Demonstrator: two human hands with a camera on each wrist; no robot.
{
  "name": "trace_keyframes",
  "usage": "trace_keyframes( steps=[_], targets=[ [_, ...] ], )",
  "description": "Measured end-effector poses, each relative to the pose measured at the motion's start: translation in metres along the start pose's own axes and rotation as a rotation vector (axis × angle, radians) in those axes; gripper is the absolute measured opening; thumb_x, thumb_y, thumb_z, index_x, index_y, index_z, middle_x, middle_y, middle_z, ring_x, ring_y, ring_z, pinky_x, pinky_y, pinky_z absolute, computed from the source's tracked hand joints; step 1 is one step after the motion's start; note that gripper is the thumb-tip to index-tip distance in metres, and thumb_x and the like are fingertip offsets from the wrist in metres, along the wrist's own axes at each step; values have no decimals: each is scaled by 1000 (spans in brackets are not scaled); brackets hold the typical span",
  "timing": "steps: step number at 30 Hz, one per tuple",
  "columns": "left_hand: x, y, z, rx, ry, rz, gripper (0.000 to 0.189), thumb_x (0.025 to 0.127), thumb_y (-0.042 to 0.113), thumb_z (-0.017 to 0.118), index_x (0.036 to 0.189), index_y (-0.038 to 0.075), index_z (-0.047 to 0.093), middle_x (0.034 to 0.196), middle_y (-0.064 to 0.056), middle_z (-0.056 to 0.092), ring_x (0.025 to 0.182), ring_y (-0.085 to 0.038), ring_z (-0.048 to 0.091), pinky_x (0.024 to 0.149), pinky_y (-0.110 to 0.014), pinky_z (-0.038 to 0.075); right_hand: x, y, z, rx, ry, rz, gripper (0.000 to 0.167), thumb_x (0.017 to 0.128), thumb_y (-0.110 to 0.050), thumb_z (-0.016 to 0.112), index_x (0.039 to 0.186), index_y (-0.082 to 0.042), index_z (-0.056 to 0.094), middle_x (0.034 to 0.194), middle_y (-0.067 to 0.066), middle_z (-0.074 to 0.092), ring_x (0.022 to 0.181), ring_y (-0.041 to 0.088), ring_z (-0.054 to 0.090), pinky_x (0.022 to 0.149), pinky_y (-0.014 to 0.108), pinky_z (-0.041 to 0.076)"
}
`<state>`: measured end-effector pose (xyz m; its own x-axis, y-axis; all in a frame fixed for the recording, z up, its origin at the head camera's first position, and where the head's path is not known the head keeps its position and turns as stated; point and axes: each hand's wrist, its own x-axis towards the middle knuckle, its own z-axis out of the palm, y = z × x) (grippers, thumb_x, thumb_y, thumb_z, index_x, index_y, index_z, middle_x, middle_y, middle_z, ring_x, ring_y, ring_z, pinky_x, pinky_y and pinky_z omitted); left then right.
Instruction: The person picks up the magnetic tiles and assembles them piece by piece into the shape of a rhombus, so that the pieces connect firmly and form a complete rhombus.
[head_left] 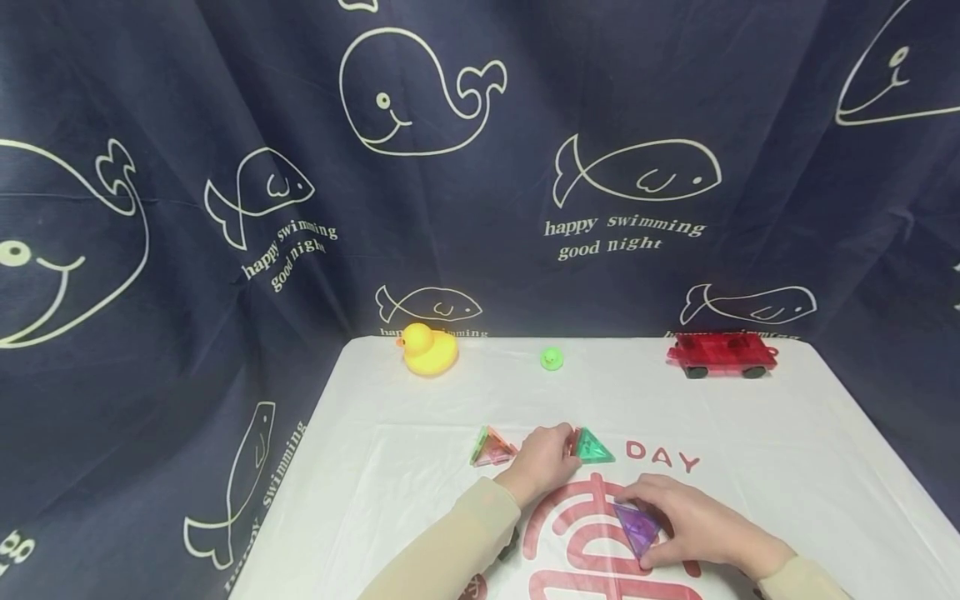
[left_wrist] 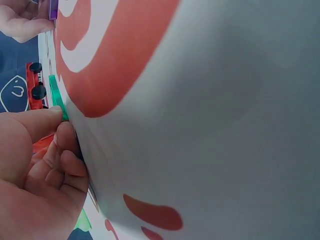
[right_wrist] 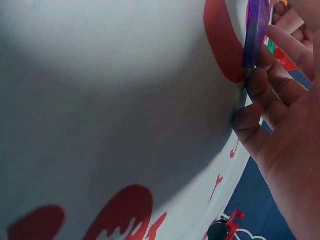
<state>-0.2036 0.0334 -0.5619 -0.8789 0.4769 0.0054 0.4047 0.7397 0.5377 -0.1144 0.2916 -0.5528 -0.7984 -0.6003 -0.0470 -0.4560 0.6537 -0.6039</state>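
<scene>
My left hand (head_left: 543,457) has its fingers curled at a red translucent tile (left_wrist: 43,145), which it mostly hides. The thumb tip is right at the edge of a green triangular tile (head_left: 594,447) lying on the table. My right hand (head_left: 686,521) pinches a purple triangular tile (head_left: 637,529) between thumb and fingers over the printed red pattern. In the right wrist view the purple tile (right_wrist: 255,35) stands edge-on by the fingertips. Left of my left hand lies a small group of triangular tiles (head_left: 492,447) in red, orange and green.
Along the table's back edge stand a yellow rubber duck (head_left: 430,350), a small green round toy (head_left: 551,358) and a red toy car base with black wheels (head_left: 723,355). A white cover with red print lies over the table (head_left: 405,500). Dark blue curtain (head_left: 465,217) hangs behind.
</scene>
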Motion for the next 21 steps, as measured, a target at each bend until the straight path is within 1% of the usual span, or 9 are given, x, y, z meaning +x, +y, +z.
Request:
trace_keyframes(
  steps=[3,6,8,11,14,17,21],
  targets=[
    [0,0,0,4,0,2,19,91,19,75,107,13,67,67,11,52,60,-8,48,57,-23,41,1,0,2,-5,12,-30,77,76,-63,84,141,-27,64,117,-18,62,101,4,56,86,28,53],
    [1,-1,1,6,3,4,18,90,19,75,106,14,67,67,11,52,60,-8,49,58,-23,41,1,1,2,2,24,-62,77,77,-60,85,142,-25,64,110,-18,59,94,1,52,77,23,49],
    [1,-1,1,5,4,3,18,90,19,75,105,14,66,67,11,52,60,-8,49,57,-23,41,1,1,2,5,32,-82,76,78,-58,86,141,-24,64,108,-18,59,93,1,51,74,23,46],
    [1,0,0,6,5,-1,16,90,19,75,103,15,65,67,11,51,60,-8,48,57,-24,41,1,1,1,-2,50,-99,73,77,-58,86,139,-24,66,109,-18,60,93,2,52,75,23,47],
    [1,1,-1,5,5,-3,15,90,19,75,101,15,65,66,10,51,59,-8,48,56,-24,40,1,2,1,-25,76,-101,69,77,-58,87,135,-26,67,112,-17,62,97,3,55,81,27,51],
    [1,2,-1,2,4,-6,15,91,18,75,102,14,65,66,10,50,59,-8,47,55,-24,40,2,5,-1,-38,95,-84,67,77,-57,87,132,-25,67,118,-14,65,101,6,58,85,30,53],
    [0,2,-1,0,4,-8,17,91,19,75,104,13,66,67,10,50,59,-8,47,56,-24,40,4,6,-6,-47,99,11,68,76,-58,87,131,-25,64,121,-9,64,105,12,60,87,36,56]
  ],
)
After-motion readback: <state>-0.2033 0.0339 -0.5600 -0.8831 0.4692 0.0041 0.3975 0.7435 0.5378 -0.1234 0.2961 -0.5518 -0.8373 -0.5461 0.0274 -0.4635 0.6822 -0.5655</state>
